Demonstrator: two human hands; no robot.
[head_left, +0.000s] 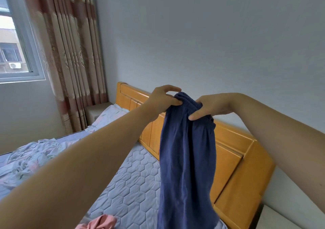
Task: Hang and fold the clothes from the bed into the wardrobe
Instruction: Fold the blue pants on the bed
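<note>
One blue trousers, two hands gripping waistband

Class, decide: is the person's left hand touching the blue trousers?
Touching. The head view shows the left hand pinching the blue trousers at their elastic waistband, thumb pressed into the gathered cloth.

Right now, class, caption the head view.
Left hand and right hand hold trousers by the waistband above the bed.

The person's left arm and right arm are bare along all that shows, from the near edge out to the wrists. The left hand and right hand are bare as well, fingers uncovered.
</note>
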